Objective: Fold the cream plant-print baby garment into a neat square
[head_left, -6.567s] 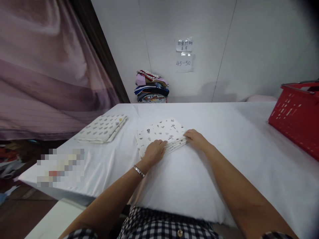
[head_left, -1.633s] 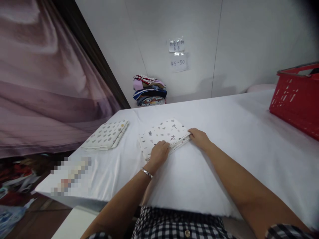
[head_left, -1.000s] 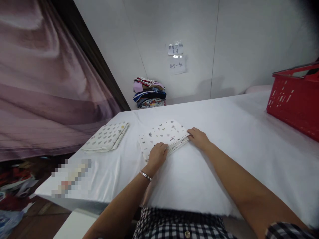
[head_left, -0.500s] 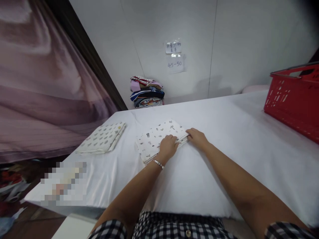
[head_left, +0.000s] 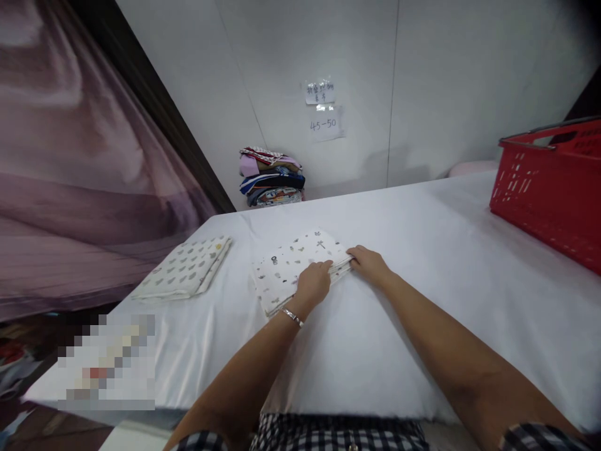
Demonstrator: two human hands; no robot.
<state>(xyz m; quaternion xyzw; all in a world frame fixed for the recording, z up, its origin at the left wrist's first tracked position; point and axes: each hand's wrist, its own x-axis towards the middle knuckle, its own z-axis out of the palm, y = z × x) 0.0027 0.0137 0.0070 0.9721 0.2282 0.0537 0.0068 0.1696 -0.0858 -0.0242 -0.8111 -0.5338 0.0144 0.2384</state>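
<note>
Here the folded cloth (head_left: 293, 263) lies mid-table (head_left: 422, 250), printed side up. Left hand (head_left: 313, 283) rests flat on its near edge, fingers together, pressing, not gripping. Right hand (head_left: 370, 263) touches the right corner, fingertips at the layered edge; pinched or only touching, cannot tell. Judgement: keep the left palm down as anchor, square the stacked layers at that corner, smooth outward. Second cloth (head_left: 183, 275) lies well apart, left.

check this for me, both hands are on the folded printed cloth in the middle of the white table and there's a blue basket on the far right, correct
Not quite: the basket is red, not blue, as the head view shows. The rest holds: the left hand and the right hand both rest on the folded printed cloth on the white table.
</note>
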